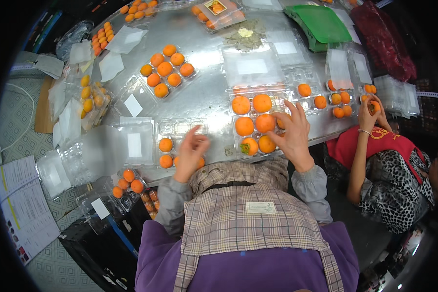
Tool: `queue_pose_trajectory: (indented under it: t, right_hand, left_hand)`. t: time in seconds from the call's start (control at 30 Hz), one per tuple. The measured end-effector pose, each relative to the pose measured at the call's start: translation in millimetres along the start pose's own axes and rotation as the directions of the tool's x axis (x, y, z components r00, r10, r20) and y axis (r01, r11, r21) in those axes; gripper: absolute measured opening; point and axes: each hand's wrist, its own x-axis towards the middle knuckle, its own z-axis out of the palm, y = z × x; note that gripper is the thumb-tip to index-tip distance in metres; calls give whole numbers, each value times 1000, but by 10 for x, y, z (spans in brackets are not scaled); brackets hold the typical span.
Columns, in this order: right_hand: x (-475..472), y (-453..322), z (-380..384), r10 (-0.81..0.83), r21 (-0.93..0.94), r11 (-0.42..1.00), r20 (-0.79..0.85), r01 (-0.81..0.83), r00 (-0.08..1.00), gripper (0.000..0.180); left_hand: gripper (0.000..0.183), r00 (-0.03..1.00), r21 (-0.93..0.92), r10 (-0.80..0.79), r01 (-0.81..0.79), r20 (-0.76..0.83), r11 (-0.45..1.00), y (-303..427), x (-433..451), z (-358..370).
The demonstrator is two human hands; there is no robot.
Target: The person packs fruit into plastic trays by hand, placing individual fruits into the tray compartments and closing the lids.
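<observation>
My right hand (294, 137) is over a clear plastic clamshell tray (277, 99) of orange persimmons (244, 126). Its fingers and thumb are spread, and they partly hide the fruit in the right column. One persimmon (249, 146) at the near left corner shows its green calyx; the upper right compartment holds no fruit. Blurred by motion, my left hand (194, 151) hovers above a second clear tray (182, 126), with no fruit visible in its fingers. That tray has persimmons (165, 145) in its left column and near row, some hidden by the hand; its far row is bare.
A filled tray of persimmons (164, 68) stands farther back on the metal table (204, 98). Stacked clear lids (133, 144) lie at left. A green crate (317, 25) and a red bag (381, 40) are at far right. Another person's hands (370, 113) hold a persimmon at right.
</observation>
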Motion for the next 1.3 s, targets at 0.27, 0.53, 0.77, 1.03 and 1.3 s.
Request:
queue_pose_trajectory:
  t: [0.27, 0.53, 0.77, 1.03, 1.3]
  right_hand:
    - [45, -14, 156, -64, -95, 994, -17, 62, 998, 69]
    - [284, -18, -2, -72, -145, 986, 60, 81, 996, 65]
    - [501, -47, -59, -97, -183, 976, 131, 120, 987, 57]
    - [501, 13, -121, -96, -91, 991, 5, 96, 995, 57]
    - [256, -188, -450, -33, 150, 987, -148, 56, 988, 58]
  left_hand:
    - [47, 876, -232, -243, 361, 417, 903, 58, 33, 776]
    - [38, 917, -363, -210, 334, 340, 870, 79, 178, 941]
    - [38, 926, -417, -201, 327, 319, 848, 3, 259, 960]
    - [54, 980, -86, -149, 161, 129, 983, 227, 304, 836]
    - [55, 994, -141, 78, -67, 71, 988, 955, 191, 845]
